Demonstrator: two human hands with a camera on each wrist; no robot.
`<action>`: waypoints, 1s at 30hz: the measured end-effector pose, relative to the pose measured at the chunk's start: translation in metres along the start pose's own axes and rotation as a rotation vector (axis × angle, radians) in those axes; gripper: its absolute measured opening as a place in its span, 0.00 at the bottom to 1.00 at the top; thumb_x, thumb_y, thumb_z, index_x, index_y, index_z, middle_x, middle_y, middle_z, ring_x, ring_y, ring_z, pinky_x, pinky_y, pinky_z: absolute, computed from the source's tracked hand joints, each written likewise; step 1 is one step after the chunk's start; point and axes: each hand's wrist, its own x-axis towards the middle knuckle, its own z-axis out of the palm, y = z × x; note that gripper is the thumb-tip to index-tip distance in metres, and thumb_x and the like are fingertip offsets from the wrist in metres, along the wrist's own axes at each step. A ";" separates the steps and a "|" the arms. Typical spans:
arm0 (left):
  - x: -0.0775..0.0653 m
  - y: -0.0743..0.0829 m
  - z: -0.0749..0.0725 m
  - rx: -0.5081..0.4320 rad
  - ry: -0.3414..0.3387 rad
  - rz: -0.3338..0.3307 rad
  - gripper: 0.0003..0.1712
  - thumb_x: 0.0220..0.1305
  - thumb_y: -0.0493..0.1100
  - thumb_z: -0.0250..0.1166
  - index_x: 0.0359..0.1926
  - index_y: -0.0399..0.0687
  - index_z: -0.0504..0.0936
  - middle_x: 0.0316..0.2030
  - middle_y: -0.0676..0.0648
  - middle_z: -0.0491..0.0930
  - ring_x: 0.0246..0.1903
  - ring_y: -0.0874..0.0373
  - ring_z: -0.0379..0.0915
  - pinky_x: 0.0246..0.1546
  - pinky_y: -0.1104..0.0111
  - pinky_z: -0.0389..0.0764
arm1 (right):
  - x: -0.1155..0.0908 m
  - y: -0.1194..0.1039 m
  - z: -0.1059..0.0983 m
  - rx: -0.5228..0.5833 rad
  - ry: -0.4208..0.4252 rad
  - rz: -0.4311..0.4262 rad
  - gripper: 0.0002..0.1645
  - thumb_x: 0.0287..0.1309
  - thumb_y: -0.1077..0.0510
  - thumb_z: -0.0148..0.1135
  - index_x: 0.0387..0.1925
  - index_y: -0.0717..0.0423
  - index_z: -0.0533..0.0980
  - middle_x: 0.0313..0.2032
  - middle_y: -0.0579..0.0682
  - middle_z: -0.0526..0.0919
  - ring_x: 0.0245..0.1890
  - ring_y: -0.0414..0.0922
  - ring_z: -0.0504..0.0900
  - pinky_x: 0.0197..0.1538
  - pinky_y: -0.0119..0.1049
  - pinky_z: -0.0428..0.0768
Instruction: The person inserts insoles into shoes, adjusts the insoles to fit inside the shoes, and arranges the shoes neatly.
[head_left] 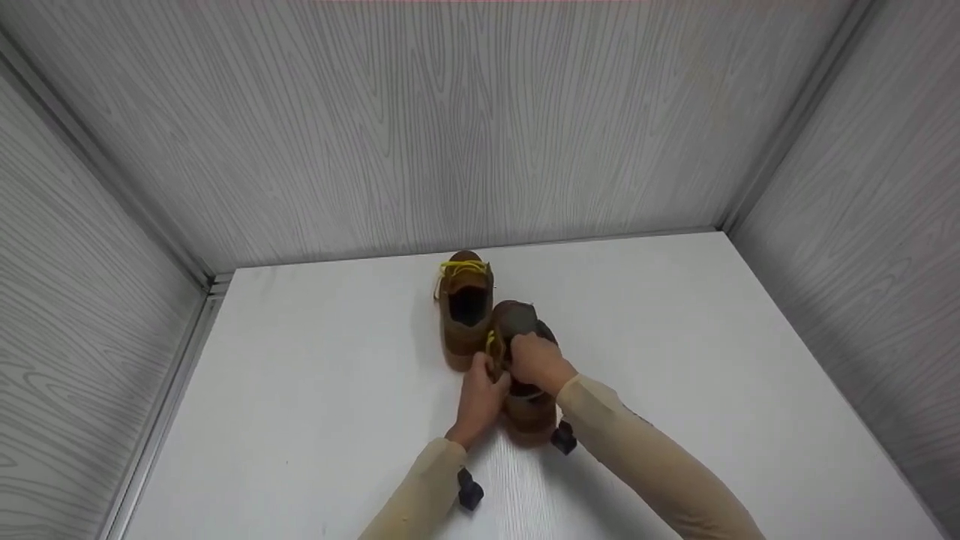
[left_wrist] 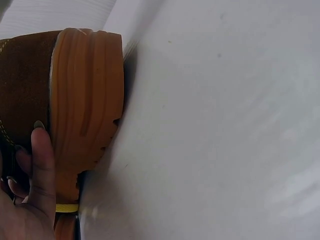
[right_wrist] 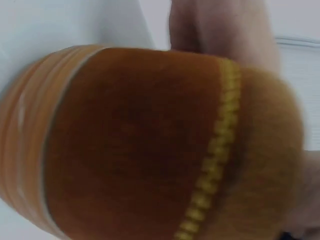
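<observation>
Two brown shoes with orange soles and yellow laces stand on a white table. My left hand (head_left: 480, 397) grips the left lace flap of the nearer shoe (head_left: 529, 431); its yellow lace shows above the fingers. My right hand (head_left: 538, 361) is curled over that shoe's opening, holding it near the raised grey tongue (head_left: 519, 320); its fingertips are hidden. The left wrist view has the left fingers against the shoe's side, above the sole (left_wrist: 87, 95). In the right wrist view the blurred heel (right_wrist: 135, 145) fills most of the picture.
Just left of and beyond the nearer shoe, the other shoe (head_left: 457, 341) stands upright, its toe toward the back wall (head_left: 465, 135). Grey wood-grain panels enclose the white tabletop (head_left: 322, 375) at the back and both sides. Small black devices hang at both wrists.
</observation>
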 end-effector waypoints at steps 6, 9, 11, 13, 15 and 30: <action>0.001 -0.001 0.001 0.027 0.013 0.028 0.11 0.63 0.38 0.57 0.34 0.44 0.61 0.25 0.50 0.63 0.26 0.59 0.65 0.25 0.68 0.66 | -0.027 -0.005 -0.029 0.046 -0.013 -0.102 0.16 0.62 0.55 0.60 0.22 0.61 0.76 0.18 0.52 0.76 0.20 0.46 0.76 0.25 0.44 0.77; 0.002 0.000 0.001 -0.004 0.015 0.016 0.11 0.62 0.39 0.57 0.34 0.45 0.61 0.24 0.51 0.63 0.24 0.59 0.64 0.23 0.68 0.66 | -0.041 0.003 -0.049 0.121 -0.060 -0.128 0.15 0.57 0.53 0.65 0.21 0.57 0.77 0.17 0.45 0.74 0.18 0.41 0.71 0.23 0.38 0.73; 0.002 0.001 0.001 -0.017 0.017 0.000 0.12 0.61 0.41 0.58 0.34 0.45 0.61 0.24 0.51 0.63 0.24 0.59 0.64 0.23 0.68 0.65 | -0.049 0.011 -0.056 0.156 -0.080 -0.140 0.13 0.53 0.52 0.69 0.22 0.55 0.79 0.18 0.42 0.75 0.19 0.40 0.70 0.24 0.37 0.71; 0.001 0.000 0.002 -0.028 0.014 -0.017 0.12 0.60 0.41 0.57 0.34 0.45 0.61 0.24 0.51 0.63 0.25 0.59 0.64 0.24 0.68 0.65 | -0.057 0.021 -0.058 0.176 -0.088 -0.166 0.10 0.51 0.52 0.71 0.25 0.53 0.80 0.21 0.40 0.76 0.21 0.39 0.71 0.26 0.36 0.72; 0.001 0.000 0.002 -0.037 0.015 -0.026 0.12 0.60 0.41 0.57 0.35 0.45 0.61 0.25 0.50 0.64 0.26 0.59 0.65 0.25 0.68 0.66 | -0.063 0.029 -0.055 0.204 -0.089 -0.211 0.07 0.50 0.55 0.72 0.29 0.53 0.83 0.24 0.40 0.79 0.24 0.38 0.74 0.30 0.36 0.74; 0.001 -0.002 0.006 -0.042 0.036 -0.044 0.11 0.59 0.40 0.58 0.36 0.44 0.62 0.25 0.49 0.67 0.25 0.58 0.67 0.22 0.68 0.68 | -0.051 0.039 -0.030 0.221 -0.111 -0.387 0.04 0.50 0.65 0.68 0.28 0.56 0.86 0.27 0.44 0.85 0.25 0.35 0.78 0.31 0.33 0.78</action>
